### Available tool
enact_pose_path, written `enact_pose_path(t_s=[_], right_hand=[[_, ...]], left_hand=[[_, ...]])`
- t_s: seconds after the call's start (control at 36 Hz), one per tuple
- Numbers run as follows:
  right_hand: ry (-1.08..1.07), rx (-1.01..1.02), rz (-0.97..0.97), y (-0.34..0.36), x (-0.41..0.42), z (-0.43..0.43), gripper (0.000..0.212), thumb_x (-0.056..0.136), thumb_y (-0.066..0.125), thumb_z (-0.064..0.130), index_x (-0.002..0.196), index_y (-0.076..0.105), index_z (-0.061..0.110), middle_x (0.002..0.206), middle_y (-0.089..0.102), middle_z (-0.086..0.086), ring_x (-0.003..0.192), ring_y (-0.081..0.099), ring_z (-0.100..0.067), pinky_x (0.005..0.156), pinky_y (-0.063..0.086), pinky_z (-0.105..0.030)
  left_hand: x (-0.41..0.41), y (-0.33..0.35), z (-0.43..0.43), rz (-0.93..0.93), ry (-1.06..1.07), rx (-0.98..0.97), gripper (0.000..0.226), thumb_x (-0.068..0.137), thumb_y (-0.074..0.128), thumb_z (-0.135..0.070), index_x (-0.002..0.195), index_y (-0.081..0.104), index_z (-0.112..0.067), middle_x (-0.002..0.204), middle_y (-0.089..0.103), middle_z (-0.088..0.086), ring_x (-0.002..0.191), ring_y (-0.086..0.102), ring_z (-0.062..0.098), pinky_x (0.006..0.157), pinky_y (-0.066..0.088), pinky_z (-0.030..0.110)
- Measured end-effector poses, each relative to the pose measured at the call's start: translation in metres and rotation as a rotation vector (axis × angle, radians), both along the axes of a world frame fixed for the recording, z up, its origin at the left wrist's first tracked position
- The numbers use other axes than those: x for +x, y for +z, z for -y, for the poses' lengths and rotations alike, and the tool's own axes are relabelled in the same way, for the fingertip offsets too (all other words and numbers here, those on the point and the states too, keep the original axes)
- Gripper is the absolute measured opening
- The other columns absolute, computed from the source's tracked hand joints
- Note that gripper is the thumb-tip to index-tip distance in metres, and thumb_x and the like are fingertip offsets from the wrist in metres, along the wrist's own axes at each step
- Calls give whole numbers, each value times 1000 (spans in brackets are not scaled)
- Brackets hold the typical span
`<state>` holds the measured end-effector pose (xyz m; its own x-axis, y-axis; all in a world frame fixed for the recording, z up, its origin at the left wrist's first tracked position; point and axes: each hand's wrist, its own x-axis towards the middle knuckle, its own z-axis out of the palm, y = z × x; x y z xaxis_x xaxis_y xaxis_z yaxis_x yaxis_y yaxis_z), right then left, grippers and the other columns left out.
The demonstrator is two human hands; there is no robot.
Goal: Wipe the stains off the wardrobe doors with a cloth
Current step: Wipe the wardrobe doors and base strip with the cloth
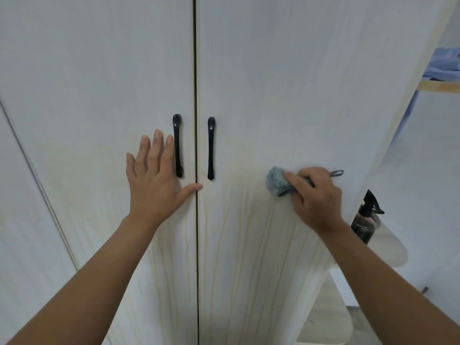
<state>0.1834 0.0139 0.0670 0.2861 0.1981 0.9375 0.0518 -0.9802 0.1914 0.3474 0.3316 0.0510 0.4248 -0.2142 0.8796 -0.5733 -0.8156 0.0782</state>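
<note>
On the right door (pixel 286 95), pressed to the panel: cloth (pixel 276 181) bunched inside the curled right grip (pixel 316 195). Straight below, yellowish drip streaks (pixel 271 245), long axis vertical, nearest that grip. Left grip (pixel 151 180) flat and spread on the left door (pixel 87 95).

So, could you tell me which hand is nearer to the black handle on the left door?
Left. The left hand lies flat beside that handle; the right hand grips the cloth on the right door.
</note>
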Motion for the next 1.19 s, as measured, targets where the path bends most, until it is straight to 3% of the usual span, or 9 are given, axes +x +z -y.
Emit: enact_pose_path(t_s=[0.19, 0.42, 0.5, 0.67, 0.89, 0.97, 1.06, 1.14, 1.19], right_hand=[[-59, 609, 287, 34, -12, 28, 35, 82, 57, -4, 112, 73, 2, 99, 62, -22, 92, 57, -22, 75, 39, -21], [-13, 131, -100, -59, -19, 22, 30, 88, 58, 6, 114, 70, 15, 93, 61, -10, 85, 58, -29, 55, 46, -32], [-38, 169, -60, -47, -21, 30, 28, 88, 55, 4, 107, 76, 5, 92, 62, -12, 84, 59, -31, 57, 50, -34], [-95, 606, 172, -31, -18, 31, 28, 87, 54, -3, 111, 68, -4, 96, 61, -22, 95, 53, -25, 79, 37, -25], [-19, 154, -169, -89, -20, 15, 25, 87, 59, 7, 107, 74, 9, 95, 63, -9, 85, 61, -28, 49, 52, -35], [-37, 352, -18, -60, -16, 13, 28, 85, 55, 1, 106, 73, -1, 95, 64, -15, 88, 60, -29, 68, 52, -31], [0, 673, 166, -20, -8, 2, 28, 85, 54, -5, 109, 68, -3, 101, 62, -11, 96, 55, -23, 85, 37, -8], [70, 954, 378, 9, 5, -12, 31, 87, 53, 4, 115, 67, 3, 105, 56, 8, 100, 57, -18, 86, 45, -16], [88, 1081, 485, 15, 16, -25, 32, 89, 54, 8, 117, 68, 4, 108, 58, 1, 100, 57, -14, 85, 46, -16]], left_hand=[[1, -1, 1, 2, -13, -13, 117, 79, 46, -89, 166, 10, -18, 173, 9, 9, 160, 4, 31, 122, 12, 66], [1, -1, 0, 10, -6, -12, 117, 80, 42, -91, 166, 10, -19, 173, 10, 10, 160, 6, 32, 122, 14, 66], [2, -1, 0, 20, -2, -6, 117, 80, 43, -91, 166, 9, -19, 173, 11, 10, 159, 7, 32, 122, 15, 66], [3, -1, 0, 7, -11, -14, 117, 79, 43, -91, 166, 8, -21, 173, 10, 9, 160, 6, 32, 123, 12, 65], [2, -1, -1, 6, 8, -12, 118, 79, 45, -91, 165, 11, -18, 173, 10, 9, 160, 6, 31, 121, 15, 66], [2, -1, 0, -3, -1, -16, 118, 78, 46, -90, 166, 11, -18, 173, 10, 9, 159, 6, 32, 122, 13, 66], [1, -1, 2, -1, -4, -17, 118, 78, 48, -89, 165, 11, -18, 173, 10, 9, 159, 7, 32, 122, 13, 65], [1, -1, 1, 15, 1, -21, 118, 78, 48, -89, 165, 13, -18, 172, 12, 9, 159, 9, 32, 121, 16, 66], [1, -1, 1, 11, -1, -22, 118, 78, 48, -90, 165, 13, -18, 172, 12, 9, 159, 8, 32, 121, 16, 66]])
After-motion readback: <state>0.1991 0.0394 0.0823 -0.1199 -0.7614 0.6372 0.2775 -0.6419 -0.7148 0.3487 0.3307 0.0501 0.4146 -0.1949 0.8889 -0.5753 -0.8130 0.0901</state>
